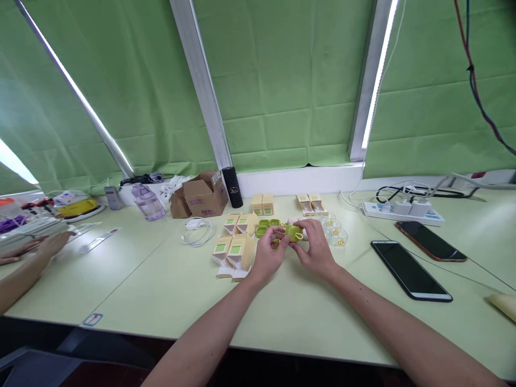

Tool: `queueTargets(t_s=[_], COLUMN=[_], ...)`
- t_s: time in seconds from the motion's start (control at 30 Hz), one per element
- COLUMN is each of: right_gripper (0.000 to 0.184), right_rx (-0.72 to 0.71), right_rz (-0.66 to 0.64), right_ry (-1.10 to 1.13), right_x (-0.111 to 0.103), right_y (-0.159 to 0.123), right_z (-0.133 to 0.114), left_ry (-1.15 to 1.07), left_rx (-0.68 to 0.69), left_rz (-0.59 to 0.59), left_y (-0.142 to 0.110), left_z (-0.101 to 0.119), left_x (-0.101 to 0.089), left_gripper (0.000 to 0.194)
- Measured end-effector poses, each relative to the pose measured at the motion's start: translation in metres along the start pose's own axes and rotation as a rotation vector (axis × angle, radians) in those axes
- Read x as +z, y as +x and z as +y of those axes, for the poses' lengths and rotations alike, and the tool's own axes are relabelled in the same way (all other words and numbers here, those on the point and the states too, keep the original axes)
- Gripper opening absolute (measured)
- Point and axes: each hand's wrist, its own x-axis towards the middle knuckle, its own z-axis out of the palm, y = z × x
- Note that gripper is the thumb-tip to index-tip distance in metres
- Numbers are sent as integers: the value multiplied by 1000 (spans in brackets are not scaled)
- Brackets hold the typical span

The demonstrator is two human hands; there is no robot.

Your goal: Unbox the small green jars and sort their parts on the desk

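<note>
Both my hands meet above the middle of the table around a small rounded green case with a loop (pixel 294 233). My left hand (pixel 269 252) pinches its left side between thumb and fingers. From the right, my right hand (pixel 316 248) grips the same case, its fingers curled over the top. Several green square-looking pieces (pixel 264 228) lie just behind my left hand, partly hidden by it. Clear plastic cups with yellow centres (pixel 339 239) stand beyond my right hand. Open cream boxes with green squares (pixel 239 248) lie left of my hands.
Closed cream boxes (pixel 262 203) and more open boxes (pixel 311 204) stand farther back. Left are a cable (pixel 198 231), carton (pixel 206 194), black cylinder (pixel 233 187) and bottle (pixel 148 202). Two phones (pixel 411 269) and a power strip (pixel 403 210) lie right. Another person's hands (pixel 52 244) are far left.
</note>
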Motion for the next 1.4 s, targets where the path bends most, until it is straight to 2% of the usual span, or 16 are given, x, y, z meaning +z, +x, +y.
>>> queueTargets(t_s=[0.53,0.8,1.4], right_gripper=[43,42,44], right_rx=[9,7,-15], right_rz=[-19,-64,-88], right_ry=[16,49,35], right_x=[1,0,1], right_y=[-2,-2,-3], right_z=[0,1,5], left_ry=[-9,66,157], left_rx=[52,103,138], left_rz=[48,32,39], left_y=[3,0,-2], left_z=[-7,2,3], left_x=[-3,-2,-3], left_gripper=[31,18,15])
